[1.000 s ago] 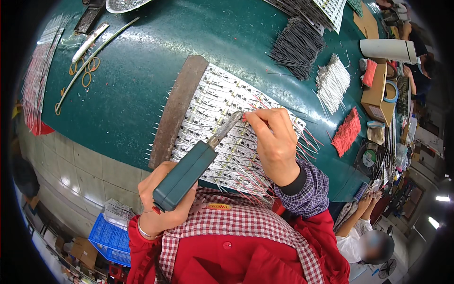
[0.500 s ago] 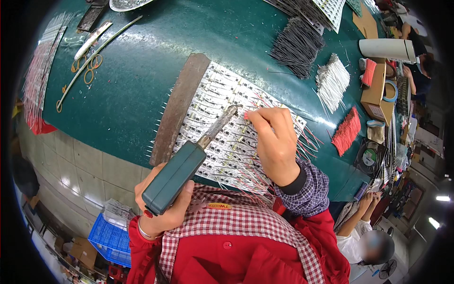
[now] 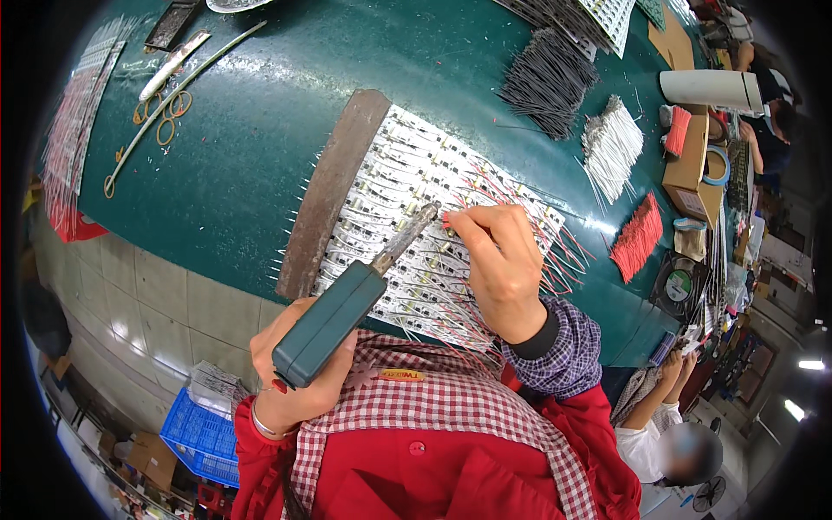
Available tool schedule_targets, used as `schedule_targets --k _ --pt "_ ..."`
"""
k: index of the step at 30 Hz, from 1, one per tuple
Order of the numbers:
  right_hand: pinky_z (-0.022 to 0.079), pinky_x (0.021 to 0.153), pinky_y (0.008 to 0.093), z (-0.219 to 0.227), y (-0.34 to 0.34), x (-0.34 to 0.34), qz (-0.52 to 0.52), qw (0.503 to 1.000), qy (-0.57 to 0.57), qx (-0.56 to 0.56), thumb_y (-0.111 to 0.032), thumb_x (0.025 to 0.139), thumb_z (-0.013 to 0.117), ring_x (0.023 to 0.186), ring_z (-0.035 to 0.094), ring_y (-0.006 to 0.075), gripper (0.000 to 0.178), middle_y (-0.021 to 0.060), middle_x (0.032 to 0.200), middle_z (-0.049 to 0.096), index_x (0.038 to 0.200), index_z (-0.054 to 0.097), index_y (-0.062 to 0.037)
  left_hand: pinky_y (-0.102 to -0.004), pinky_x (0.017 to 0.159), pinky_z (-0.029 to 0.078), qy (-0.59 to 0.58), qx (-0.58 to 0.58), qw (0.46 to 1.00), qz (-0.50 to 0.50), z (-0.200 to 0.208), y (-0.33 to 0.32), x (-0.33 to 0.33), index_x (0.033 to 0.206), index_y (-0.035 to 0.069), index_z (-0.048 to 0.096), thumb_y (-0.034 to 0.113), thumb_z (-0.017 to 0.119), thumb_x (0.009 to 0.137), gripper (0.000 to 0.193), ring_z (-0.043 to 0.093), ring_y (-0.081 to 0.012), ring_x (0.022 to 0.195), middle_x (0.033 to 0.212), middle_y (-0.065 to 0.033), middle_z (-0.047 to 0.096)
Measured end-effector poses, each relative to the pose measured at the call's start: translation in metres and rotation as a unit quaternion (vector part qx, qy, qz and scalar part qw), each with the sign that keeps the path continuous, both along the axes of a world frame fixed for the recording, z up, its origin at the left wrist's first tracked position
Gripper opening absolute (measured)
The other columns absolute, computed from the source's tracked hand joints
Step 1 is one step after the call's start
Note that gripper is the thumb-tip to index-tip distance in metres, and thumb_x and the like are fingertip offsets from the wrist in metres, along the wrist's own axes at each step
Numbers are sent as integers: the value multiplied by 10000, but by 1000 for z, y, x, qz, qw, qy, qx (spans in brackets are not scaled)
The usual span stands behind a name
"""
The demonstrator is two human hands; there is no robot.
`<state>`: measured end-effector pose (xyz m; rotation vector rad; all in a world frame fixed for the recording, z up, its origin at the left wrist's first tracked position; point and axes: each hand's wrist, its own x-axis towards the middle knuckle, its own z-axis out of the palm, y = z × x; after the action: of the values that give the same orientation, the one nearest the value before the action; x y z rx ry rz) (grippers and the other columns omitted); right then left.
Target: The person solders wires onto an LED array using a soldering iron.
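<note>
From the wearer's head, a single fisheye view looks down, at near range, onto the green table (image 3: 225, 173).

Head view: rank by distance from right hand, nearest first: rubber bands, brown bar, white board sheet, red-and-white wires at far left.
From the right hand:
1. White board sheet: directly beneath
2. Brown bar: left, along the sheet's edge
3. Rubber bands: farther left
4. Red-and-white wires: table's far left
</note>
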<state>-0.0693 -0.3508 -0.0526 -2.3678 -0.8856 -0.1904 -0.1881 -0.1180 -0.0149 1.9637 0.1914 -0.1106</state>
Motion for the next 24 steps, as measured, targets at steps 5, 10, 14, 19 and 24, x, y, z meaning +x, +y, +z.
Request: schedule_targets --k 5,10,14,19,24 --pt "502 702 366 1 1 0 -1 1000 -2 -7 57 711 655 850 585 282 340 132 966 612 1050 665 55 -291 676 541 -5 -2 1000 -15 2 0 4 962 -78 693 -55 730 762 205 710 -218 764 920 -156 700" --pt "504 703 361 2 3 1 1 1000 -14 -25 48 712 663 852 586 278 338 131 970 612 1049 663 57 -292 668 538 -7 -1 1000 -15 3 0 5 951 -71 693 -54 733 759 198 705 -210 754 920 -151 698" --pt "505 705 362 2 2 -1 -4 999 -11 -30 50 711 662 858 585 278 339 131 971 611 1050 662 56 -302 653 540 -14 20 999 -26 -1 1 0 952 -67 699 -42 735 751 206 704 -217 748 917 -158 698" --pt "504 714 364 2 3 -2 -5 999 -11 -33 50 715 658 872 580 284 336 134 974 603 1050 655 49 -316 670 557 -2 -23 999 25 -7 1 -17 978 -75 703 -38 735 747 236 714 -244 763 939 -182 703" --pt "501 716 364 3 2 -3 -3 1000 -20 -22 48 708 657 870 577 285 344 131 974 603 1052 655 46 -323 695 569 7 -33 998 45 -6 1 -19 992 -84 702 -44 733 746 251 723 -262 782 963 -195 708"
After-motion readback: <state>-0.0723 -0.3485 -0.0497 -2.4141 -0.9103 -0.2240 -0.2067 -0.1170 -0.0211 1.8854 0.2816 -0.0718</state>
